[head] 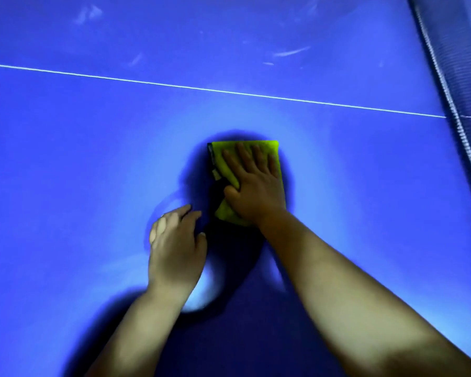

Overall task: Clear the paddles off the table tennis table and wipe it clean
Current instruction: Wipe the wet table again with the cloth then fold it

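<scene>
A folded yellow-green cloth [269, 149] lies flat on the blue table tennis table [79, 159] near the middle of the view. My right hand [253, 186] presses down on the cloth with its fingers spread and straight. My left hand [177, 240] rests on the bare table surface just left of and nearer than the cloth, fingers slightly bent, holding nothing. No paddle is in view.
A thin white centre line [201, 88] runs across the table beyond the cloth. The net [457, 85] runs down the right side of the view. Pale smears [291, 52] mark the surface beyond the line.
</scene>
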Available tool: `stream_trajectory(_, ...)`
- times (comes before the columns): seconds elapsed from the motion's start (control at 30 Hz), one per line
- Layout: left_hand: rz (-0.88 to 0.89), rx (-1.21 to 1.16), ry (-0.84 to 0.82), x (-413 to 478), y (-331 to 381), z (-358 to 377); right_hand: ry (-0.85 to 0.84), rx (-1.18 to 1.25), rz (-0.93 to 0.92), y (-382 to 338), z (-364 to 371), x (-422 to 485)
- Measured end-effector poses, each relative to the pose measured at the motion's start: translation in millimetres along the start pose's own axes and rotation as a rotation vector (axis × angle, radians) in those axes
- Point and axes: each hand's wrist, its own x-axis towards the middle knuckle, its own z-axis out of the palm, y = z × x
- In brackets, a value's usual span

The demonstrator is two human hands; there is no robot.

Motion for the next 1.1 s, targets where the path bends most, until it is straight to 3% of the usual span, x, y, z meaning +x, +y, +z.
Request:
stream_trajectory(0.23, 0.118, -0.022, -0.02, -1, 57, 24, 0.002, -0.042, 0.217, 123, -23, -20)
stream_trajectory(0.43, 0.128, -0.027, -0.037, -25, 40, 19, -0.004, -0.011, 0.425, 133, -25, -63)
stream_trajectory(0.73, 0.027, -0.087, 0.038, -76, -37, -24, -0.095, -0.025, 0.567, 21, -11, -122)
stream_trajectory(1.1, -0.203, -0.079, 0.077, -147, -178, -86, -0.109, -0.08, 0.27, -171, 19, -98)
